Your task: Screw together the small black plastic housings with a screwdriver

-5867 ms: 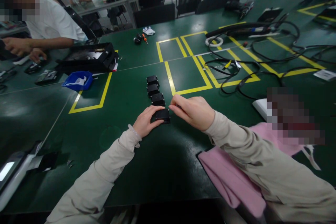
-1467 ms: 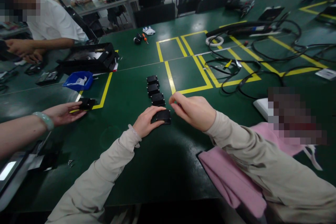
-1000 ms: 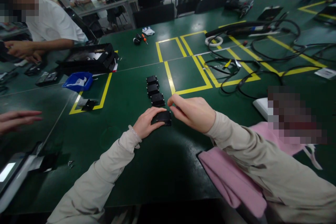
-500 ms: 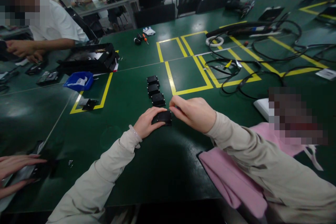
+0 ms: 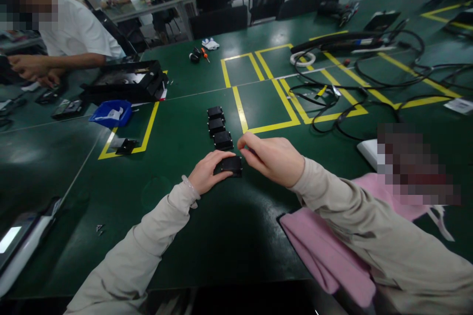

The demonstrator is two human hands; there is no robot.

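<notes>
Near black box (image 5: 231, 164) closest to wearer, long axis left-right; left hand (image 5: 207, 171) clamped on its left side, right hand (image 5: 275, 159) just off right end, fingertips pinched, contents unclear

Black on green, edged in yellow

The block (image 5: 231, 164) in the left hand (image 5: 207, 172) is black with pale corner dots; the row (image 5: 216, 126) just beyond it matches. Under both hands the table (image 5: 177, 256) is deep green, with yellow tape (image 5: 273, 126) oblongs beyond the right hand (image 5: 271, 158). The sleeves (image 5: 148, 236) behind the hands are plain beige. Below the right hand, the cloth (image 5: 327, 256) is pink; left of the left hand, the tray (image 5: 124, 119) is blue.
</notes>
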